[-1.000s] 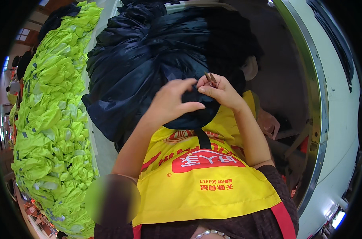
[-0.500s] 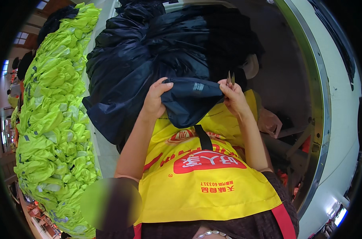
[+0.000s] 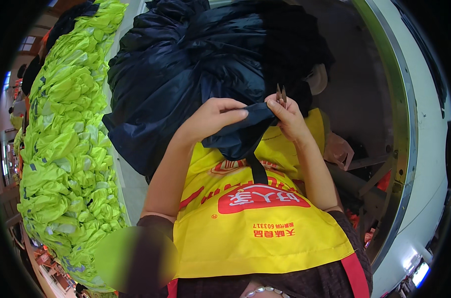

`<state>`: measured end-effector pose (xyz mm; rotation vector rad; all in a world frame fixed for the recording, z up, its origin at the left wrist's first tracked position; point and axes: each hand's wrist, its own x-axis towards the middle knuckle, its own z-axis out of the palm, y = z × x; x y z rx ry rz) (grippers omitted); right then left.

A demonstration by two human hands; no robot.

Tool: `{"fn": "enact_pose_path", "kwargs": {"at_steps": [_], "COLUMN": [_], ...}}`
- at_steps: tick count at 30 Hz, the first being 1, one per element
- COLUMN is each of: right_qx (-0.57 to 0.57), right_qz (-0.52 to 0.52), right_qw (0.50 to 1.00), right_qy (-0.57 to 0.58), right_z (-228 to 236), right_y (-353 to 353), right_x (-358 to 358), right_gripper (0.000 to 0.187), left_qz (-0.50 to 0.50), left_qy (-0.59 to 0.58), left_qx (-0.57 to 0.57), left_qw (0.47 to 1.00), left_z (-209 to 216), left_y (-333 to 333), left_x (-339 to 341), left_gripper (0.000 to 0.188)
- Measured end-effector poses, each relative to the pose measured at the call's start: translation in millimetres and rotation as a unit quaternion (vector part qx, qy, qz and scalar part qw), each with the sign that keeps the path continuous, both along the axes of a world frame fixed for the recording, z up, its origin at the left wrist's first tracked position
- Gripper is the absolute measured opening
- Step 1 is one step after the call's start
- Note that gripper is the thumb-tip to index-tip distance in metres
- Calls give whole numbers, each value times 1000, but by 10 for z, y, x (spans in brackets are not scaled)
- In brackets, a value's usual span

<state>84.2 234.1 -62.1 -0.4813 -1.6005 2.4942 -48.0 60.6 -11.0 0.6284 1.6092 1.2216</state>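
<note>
Between my hands stretches a piece of dark navy fabric (image 3: 235, 140), part of it hanging in front of my yellow apron (image 3: 280, 243). My left hand (image 3: 216, 118) pinches its upper edge, thumb and fingers pointing right. At the right end of that edge, my right hand (image 3: 286, 113) grips the cloth between thumb and forefinger. Thread snips (image 3: 281, 94) are tucked in the same right hand, their two pointed metal blades sticking up apart from each other. A large heap of dark navy garments (image 3: 161, 74) lies just beyond my hands.
A tall pile of crumpled neon-yellow garments (image 3: 69, 164) runs along the left side. To the right curves a metal-edged pale table (image 3: 426, 149). A pinkish plastic bag (image 3: 338, 150) hangs below it, near metal struts.
My left hand has slid right along the fabric's edge, closer to my right hand. The cloth, spread flat before, is now bunched and folded. My right hand has barely moved.
</note>
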Motion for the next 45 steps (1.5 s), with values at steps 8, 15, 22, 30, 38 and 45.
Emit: {"fn": "enact_pose_path", "kwargs": {"at_steps": [8,15,22,30,38,45], "right_qx": [521,569,509,208,434,497], "right_qz": [-143,-123,-87,-30,-39,-95], "right_qw": [835,807,849,977,899,862], "right_qy": [100,101,110,-31,-44,-19], "right_z": [483,373,529,577,436,279], "right_y": [-94,-162,-226,-148,-456,-475], "right_x": [137,88,131,361,506,323], "right_gripper": [17,17,12,14,23,24], "left_qz": [146,142,148,173,210,233], "left_qy": [-136,-117,-125,-173,-299,-300], "left_qx": [-18,8,46,-5,27,5], "left_qw": [980,983,980,970,930,925], "left_z": [82,54,-3,45,89,36], "left_y": [119,167,206,156,165,188], "left_x": [167,242,305,277,242,270], "left_gripper": [16,16,16,17,15,14]}}
